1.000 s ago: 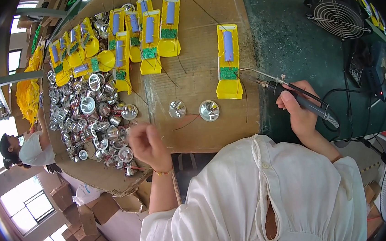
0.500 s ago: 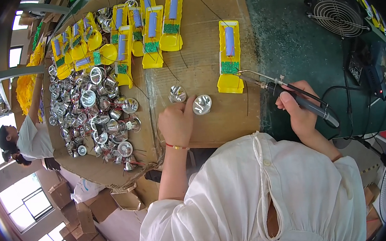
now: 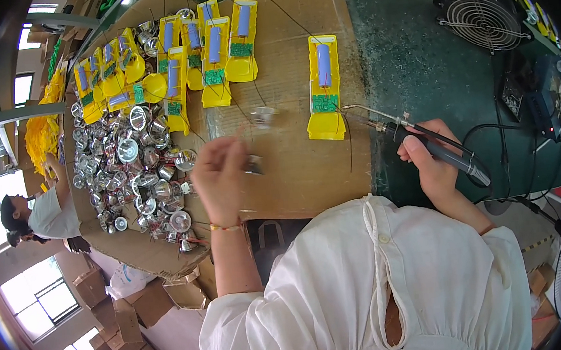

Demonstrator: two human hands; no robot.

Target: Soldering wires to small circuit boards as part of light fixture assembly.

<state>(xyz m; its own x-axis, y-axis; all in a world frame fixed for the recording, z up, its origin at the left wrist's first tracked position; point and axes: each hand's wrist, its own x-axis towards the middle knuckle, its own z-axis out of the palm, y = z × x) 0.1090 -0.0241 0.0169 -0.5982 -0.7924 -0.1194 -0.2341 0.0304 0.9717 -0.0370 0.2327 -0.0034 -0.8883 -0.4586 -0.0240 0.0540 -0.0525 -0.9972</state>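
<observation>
Silver cups (image 3: 129, 150) lie heaped at the left of the frame, and just right of them I see the left hand (image 3: 219, 180), fingers half curled; whether it grips anything, I cannot tell. One loose cup (image 3: 263, 116) shows above and right of it, near centre; a second cup (image 3: 254, 164) sits right beside its fingers. Farther right is the yellow case (image 3: 326, 128), near the tip of the soldering iron (image 3: 445, 152) that the right hand (image 3: 432, 168) wraps closely. Blur smears the left fingers and both loose cups; I can't make out whether the iron's thin tube touches the green board (image 3: 325, 103). Bare cardboard (image 3: 301, 183) opens below the case; beyond its right edge, green tabletop (image 3: 406, 50) runs clear toward the fan (image 3: 481, 24), upper right.
</observation>
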